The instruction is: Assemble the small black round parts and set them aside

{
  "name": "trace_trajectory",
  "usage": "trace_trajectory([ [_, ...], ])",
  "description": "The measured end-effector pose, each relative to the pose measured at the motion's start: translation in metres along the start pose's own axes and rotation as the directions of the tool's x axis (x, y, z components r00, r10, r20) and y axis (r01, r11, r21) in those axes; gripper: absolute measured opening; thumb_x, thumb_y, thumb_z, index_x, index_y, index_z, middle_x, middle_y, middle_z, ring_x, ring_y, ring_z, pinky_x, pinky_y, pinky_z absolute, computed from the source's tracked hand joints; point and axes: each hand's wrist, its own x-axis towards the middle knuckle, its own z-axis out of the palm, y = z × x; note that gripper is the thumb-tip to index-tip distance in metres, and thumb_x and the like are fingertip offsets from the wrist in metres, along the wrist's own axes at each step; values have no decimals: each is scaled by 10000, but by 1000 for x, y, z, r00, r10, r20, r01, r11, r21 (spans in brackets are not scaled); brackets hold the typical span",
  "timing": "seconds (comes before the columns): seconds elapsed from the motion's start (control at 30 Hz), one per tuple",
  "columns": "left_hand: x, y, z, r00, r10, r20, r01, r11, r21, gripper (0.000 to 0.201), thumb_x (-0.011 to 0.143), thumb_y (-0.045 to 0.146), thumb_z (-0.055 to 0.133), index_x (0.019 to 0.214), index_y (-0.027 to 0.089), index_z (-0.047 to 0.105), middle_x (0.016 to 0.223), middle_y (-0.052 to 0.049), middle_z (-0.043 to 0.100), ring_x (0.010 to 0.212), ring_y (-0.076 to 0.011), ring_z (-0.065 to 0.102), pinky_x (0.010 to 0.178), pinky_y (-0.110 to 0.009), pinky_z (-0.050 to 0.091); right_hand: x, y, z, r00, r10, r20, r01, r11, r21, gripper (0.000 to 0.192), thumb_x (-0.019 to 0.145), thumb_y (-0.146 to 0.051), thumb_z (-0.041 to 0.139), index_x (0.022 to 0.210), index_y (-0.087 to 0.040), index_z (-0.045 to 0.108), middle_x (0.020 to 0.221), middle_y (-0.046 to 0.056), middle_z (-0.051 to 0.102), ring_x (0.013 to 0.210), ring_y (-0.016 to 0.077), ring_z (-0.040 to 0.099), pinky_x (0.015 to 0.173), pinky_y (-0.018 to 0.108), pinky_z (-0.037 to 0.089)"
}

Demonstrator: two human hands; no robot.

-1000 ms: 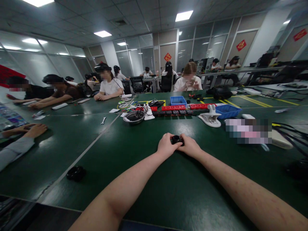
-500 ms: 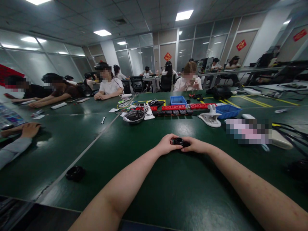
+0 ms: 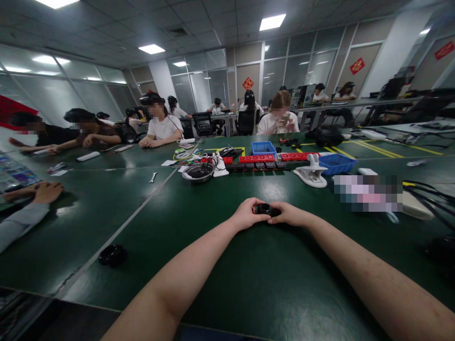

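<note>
Your left hand (image 3: 248,214) and right hand (image 3: 287,214) are clasping a black ring (image 3: 265,212) below frame centre, the right's outward shift widening your hold.

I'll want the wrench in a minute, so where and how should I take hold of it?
Probably take the wrench by the slim handle between its wider ends, pinching left and right sides from above: it lies flat on the table, mostly pointing away from you.

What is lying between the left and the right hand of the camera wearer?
In the head view, a black ring-shaped part lies between the left hand and the right hand, its opening facing up, with both hands at its sides.
</note>
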Motion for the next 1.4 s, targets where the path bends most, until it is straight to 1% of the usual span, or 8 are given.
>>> trace_trajectory([
  [0.1,-2,4,1,1000,6,-26,-5,999,34,440,550,376,645,895,136,516,746,-9,476,577,-73,419,520,-201,345,1,2,2,999,23,-38,-24,999,-28,391,588,-294,604,935,-137,515,825,14,569,731,150,513,620,245,383],
  [0.23,-3,6,3,993,13,-116,0,993,116,405,551,373,644,863,149,516,784,-19,482,660,-109,452,579,-222,366,4,4,12,970,33,-242,-86,974,-211,368,543,-367,622,815,-148,505,712,0,541,649,140,488,541,225,346],
  [0.43,-4,8,10,964,-47,-261,111,964,240,421,563,413,627,875,164,496,850,-42,488,760,-157,475,657,-264,372,9,0,31,867,18,-498,-294,824,-484,292,577,-413,564,707,-177,450,656,17,526,572,134,464,473,217,268],
  [0.63,-2,7,17,941,-38,-335,145,943,301,401,585,422,610,870,171,483,864,-48,492,802,-174,476,686,-281,367,12,-9,41,809,52,-586,-452,694,-561,199,652,-322,495,773,-167,463,722,75,551,649,185,502,514,248,280],
  [0.77,-1,4,12,957,-4,-289,81,964,253,410,574,408,622,873,161,490,850,-44,494,779,-159,475,674,-266,373,10,-5,34,856,30,-517,-350,770,-534,304,638,-353,534,866,-158,484,802,86,561,740,210,513,591,270,328],
  [0.97,3,-2,-1,999,39,-33,-37,997,64,399,578,349,631,901,149,507,822,-23,496,627,-94,449,553,-211,357,1,-3,7,990,-67,-127,47,986,-159,490,619,-324,585,1061,-162,449,985,54,545,873,182,504,742,282,376],
  [1.1,4,-5,-3,999,44,7,-44,999,2,426,572,346,639,923,146,502,787,-14,490,578,-71,415,514,-191,334,-2,-6,1,998,-55,-21,55,998,-16,414,635,-287,574,1019,-150,499,965,42,563,871,183,508,775,300,376],
  [1.4,3,-2,-3,999,30,16,-30,999,-20,441,561,357,643,917,139,501,762,-4,469,547,-56,379,485,-178,317,0,-2,3,1000,-16,-26,16,1000,23,394,627,-267,581,996,-145,513,944,37,570,858,179,509,761,290,379],
])
